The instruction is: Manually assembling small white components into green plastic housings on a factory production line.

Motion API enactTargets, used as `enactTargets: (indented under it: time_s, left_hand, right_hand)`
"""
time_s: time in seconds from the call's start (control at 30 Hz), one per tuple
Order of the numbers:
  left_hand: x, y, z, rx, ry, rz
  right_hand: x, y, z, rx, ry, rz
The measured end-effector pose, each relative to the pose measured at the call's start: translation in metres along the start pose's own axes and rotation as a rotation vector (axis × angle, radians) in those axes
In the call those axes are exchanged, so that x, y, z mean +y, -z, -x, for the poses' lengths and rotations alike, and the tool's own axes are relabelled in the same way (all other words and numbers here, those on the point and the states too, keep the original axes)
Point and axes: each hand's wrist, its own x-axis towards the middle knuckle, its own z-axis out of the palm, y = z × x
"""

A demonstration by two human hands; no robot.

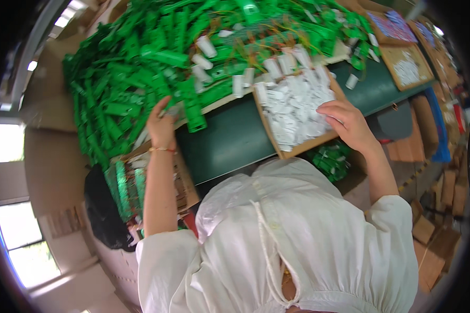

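Note:
My left hand (162,124) reaches up at the near edge of a big heap of green plastic housings (125,83), thumb and fingers apart. A small greyish thing shows beside its fingertips, too blurred to name, and no grip on it is visible. My right hand (348,124) is over the right side of a shallow cardboard tray (273,136), its fingertips at the small white plastic pieces (292,115) that fill it. Its thumb and forefinger stand apart, with nothing seen between them. One long green housing (194,112) juts over the bench edge between my hands.
A dark green bench top (224,138) shows left of the tray. White blocks with thin wires (284,63) lie behind it. Below the tray is a box with green parts (331,160). At far right stands another tray of white pieces (406,70). A black bag (103,208) hangs at left.

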Motion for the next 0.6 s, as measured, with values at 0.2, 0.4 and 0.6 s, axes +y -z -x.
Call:
enactTargets:
  time_s: [0.2, 0.4, 0.6]
  left_hand:
    - [0.017, 0.023, -0.003, -0.113, -0.299, -0.650]
    - [0.036, -0.010, -0.026, -0.467, -1.245, -1.642]
    - [0.037, -0.023, -0.043, -0.663, -1.241, -1.521]
  right_hand:
    - [0.020, -0.032, -0.030, -0.123, 0.300, 0.501]
    - [0.017, -0.033, -0.039, -0.125, 0.297, 0.513]
    - [0.015, -0.031, -0.032, -0.145, 0.225, 0.579]
